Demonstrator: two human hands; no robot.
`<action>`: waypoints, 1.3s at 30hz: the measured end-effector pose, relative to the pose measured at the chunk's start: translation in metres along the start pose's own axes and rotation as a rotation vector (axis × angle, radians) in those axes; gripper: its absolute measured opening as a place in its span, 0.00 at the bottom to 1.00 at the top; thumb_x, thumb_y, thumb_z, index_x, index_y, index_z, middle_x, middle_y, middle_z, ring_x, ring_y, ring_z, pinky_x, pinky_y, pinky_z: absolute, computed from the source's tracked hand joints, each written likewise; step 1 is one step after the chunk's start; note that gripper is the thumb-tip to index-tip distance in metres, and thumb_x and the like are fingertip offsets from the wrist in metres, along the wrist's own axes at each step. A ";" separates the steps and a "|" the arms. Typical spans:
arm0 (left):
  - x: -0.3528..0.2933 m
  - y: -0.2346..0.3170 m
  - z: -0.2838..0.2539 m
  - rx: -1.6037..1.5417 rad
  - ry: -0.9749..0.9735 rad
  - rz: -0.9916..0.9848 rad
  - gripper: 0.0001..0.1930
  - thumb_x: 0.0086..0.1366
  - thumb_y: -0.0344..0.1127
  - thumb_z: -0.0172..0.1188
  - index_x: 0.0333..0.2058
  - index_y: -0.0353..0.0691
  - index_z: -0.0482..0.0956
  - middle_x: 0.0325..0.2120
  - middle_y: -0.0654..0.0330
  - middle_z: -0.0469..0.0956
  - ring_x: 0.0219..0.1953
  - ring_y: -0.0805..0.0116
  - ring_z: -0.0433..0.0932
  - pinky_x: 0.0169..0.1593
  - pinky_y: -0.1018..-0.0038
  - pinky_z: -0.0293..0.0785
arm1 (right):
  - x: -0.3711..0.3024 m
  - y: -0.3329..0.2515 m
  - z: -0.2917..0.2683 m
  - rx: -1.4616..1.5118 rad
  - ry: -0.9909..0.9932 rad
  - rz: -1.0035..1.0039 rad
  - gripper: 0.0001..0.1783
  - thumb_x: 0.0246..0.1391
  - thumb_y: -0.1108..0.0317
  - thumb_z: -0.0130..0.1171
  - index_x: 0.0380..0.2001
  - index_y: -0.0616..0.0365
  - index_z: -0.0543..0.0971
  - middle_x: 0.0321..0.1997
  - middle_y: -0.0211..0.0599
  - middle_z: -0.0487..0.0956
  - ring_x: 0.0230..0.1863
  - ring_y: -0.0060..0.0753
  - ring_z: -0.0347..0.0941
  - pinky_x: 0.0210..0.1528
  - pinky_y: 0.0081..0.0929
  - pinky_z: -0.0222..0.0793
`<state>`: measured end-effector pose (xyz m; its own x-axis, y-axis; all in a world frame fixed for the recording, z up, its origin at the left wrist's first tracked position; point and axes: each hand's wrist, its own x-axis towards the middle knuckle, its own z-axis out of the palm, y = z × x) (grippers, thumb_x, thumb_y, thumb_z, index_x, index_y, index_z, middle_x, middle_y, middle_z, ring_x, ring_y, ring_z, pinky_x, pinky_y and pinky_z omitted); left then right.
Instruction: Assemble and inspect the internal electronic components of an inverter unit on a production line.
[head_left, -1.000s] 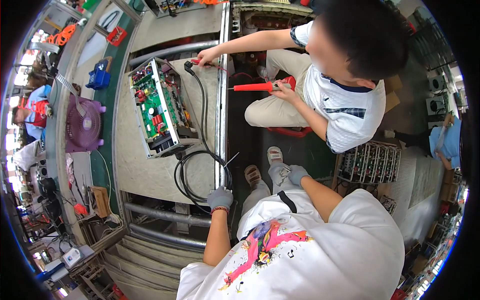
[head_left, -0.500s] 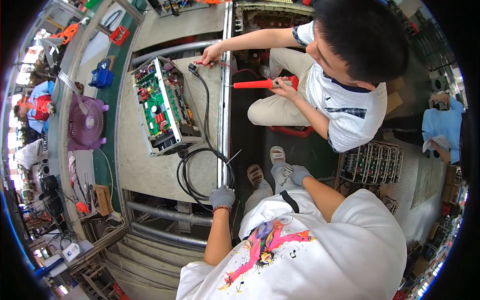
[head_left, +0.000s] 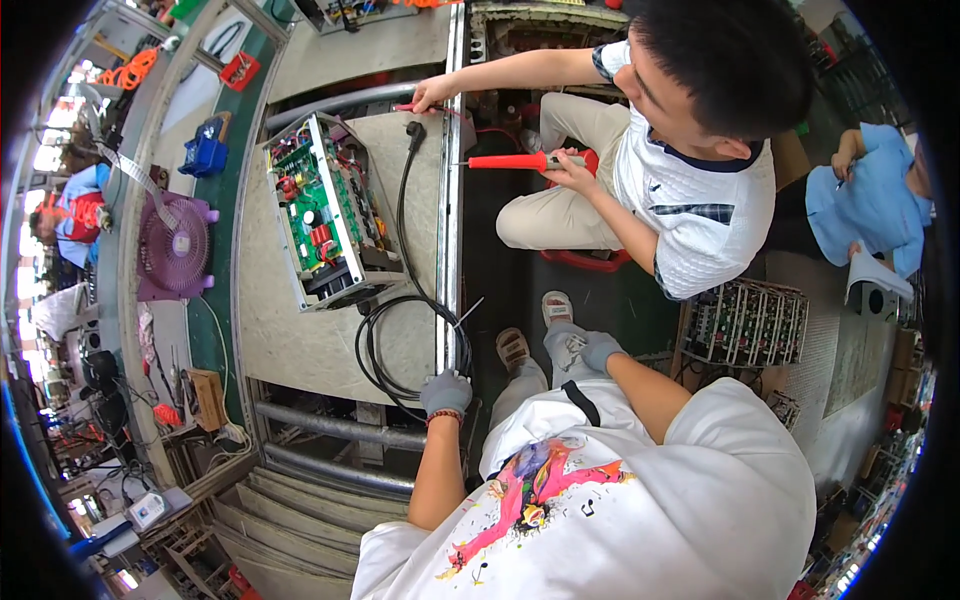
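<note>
My left hand [head_left: 446,393], in a grey glove, is curled over the metal rail [head_left: 452,220] along the worktable's edge. Beside its fingers lies a coiled black power cable [head_left: 372,350]; whether they touch it I cannot tell. My right hand [head_left: 600,353], gloved too, rests by my knee with its fingers partly hidden; a small pale shape beside them is unclear. On the table [head_left: 290,350] stands an open metal-framed device [head_left: 325,215] with a green circuit board. The cable's plug end [head_left: 415,132] lies near the far end of the rail.
A seated co-worker [head_left: 690,200] opposite holds a red handheld tester [head_left: 510,161] and a red probe [head_left: 405,107]. A purple fan [head_left: 175,245] and blue bin [head_left: 205,146] stand left. Stacked circuit boards [head_left: 745,325] sit right; another person in blue [head_left: 865,200] is behind.
The co-worker's hand with the red probe has moved slightly away from the plug, which lies turned more upright. The person in blue has come nearer. My hands stay in place.
</note>
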<state>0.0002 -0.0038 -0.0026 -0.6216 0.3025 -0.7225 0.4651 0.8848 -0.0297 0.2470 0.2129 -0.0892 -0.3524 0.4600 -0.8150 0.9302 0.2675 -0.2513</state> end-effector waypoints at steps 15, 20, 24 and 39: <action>-0.003 -0.004 0.001 0.009 -0.015 0.035 0.18 0.59 0.48 0.48 0.41 0.46 0.79 0.40 0.52 0.79 0.45 0.53 0.77 0.50 0.60 0.69 | -0.001 0.003 0.012 -0.028 -0.012 0.028 0.21 0.48 0.59 0.52 0.44 0.56 0.78 0.47 0.52 0.76 0.48 0.52 0.73 0.50 0.39 0.69; -0.004 -0.004 0.002 0.007 0.022 0.041 0.18 0.59 0.48 0.49 0.41 0.46 0.79 0.39 0.48 0.79 0.43 0.51 0.77 0.47 0.60 0.71 | -0.001 0.005 0.018 -0.053 -0.016 0.004 0.21 0.48 0.59 0.52 0.44 0.56 0.77 0.46 0.51 0.77 0.48 0.52 0.74 0.50 0.40 0.69; -0.003 -0.002 0.001 0.026 0.028 0.052 0.18 0.59 0.48 0.49 0.41 0.46 0.79 0.40 0.49 0.79 0.43 0.52 0.78 0.47 0.60 0.71 | 0.003 0.011 0.023 -0.057 -0.005 0.000 0.21 0.48 0.60 0.52 0.45 0.56 0.77 0.46 0.50 0.77 0.47 0.52 0.74 0.51 0.40 0.69; -0.001 -0.017 0.007 0.046 -0.021 0.073 0.21 0.59 0.49 0.50 0.45 0.43 0.78 0.45 0.50 0.77 0.49 0.50 0.74 0.52 0.59 0.68 | -0.094 -0.051 -0.042 0.119 0.120 -0.147 0.12 0.49 0.66 0.50 0.33 0.54 0.81 0.40 0.51 0.78 0.45 0.50 0.75 0.45 0.38 0.71</action>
<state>-0.0026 -0.0217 -0.0063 -0.5719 0.3572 -0.7385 0.5373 0.8434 -0.0081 0.2285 0.1916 0.0225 -0.4885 0.5225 -0.6988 0.8707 0.2406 -0.4288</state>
